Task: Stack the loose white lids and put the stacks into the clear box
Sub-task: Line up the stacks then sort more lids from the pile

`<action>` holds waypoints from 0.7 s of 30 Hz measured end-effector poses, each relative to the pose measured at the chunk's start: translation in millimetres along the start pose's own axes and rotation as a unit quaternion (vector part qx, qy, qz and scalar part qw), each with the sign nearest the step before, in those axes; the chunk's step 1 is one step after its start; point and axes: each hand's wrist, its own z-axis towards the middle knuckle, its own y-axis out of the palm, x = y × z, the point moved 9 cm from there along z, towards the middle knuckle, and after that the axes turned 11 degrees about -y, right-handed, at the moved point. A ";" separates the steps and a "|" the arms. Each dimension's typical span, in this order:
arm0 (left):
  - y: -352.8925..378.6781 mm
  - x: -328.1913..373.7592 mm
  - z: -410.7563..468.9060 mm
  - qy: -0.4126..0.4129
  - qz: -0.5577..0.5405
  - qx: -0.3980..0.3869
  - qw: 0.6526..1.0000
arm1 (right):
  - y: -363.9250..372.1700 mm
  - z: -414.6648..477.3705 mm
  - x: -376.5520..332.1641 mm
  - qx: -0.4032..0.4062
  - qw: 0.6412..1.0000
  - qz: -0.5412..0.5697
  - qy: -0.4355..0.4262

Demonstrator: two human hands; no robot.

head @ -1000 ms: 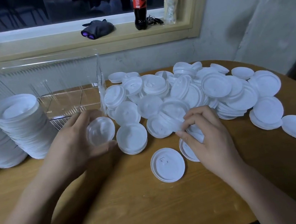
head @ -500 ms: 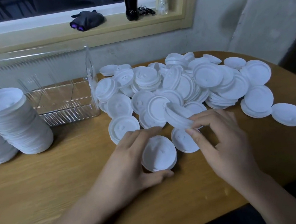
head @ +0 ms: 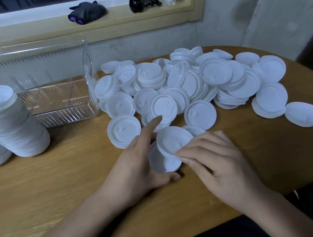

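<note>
White plastic sat in both hands: the right hand (head: 220, 167) pinched, with bent fingers (head: 186, 153), the near rim of a round white plastic lid (head: 174, 139), tilted over a second white lid (head: 163, 165) that the left hand (head: 136, 168) cupped, thumb under its edge, forefinger straight. Beyond lay a large loose heap of white lids (head: 215, 74), mostly unsorted. Two tall leaning stacks of lids (head: 19, 124) stood beside the clear ribbed plastic box (head: 61, 116), none visibly inside, so most of the work seemingly remained. An oval wooden tabletop (head: 61, 190) met a grey wall and a window sill (head: 41, 35) holding a dark cola bottle (head: 135, 0).
</note>
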 end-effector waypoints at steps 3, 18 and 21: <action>0.7 -5.4 -1.6 -0.008 -0.005 0.005 1.000 | 9.2 2.8 -10.4 -0.026 0.999 0.007 -0.026; -8.2 -3.4 -9.1 0.006 -0.009 -0.010 1.000 | 31.6 0.7 -12.2 -0.133 0.991 0.015 0.029; -9.5 -2.2 -8.7 0.010 0.000 -0.006 1.000 | 36.8 6.2 -5.7 -0.154 0.986 0.012 0.067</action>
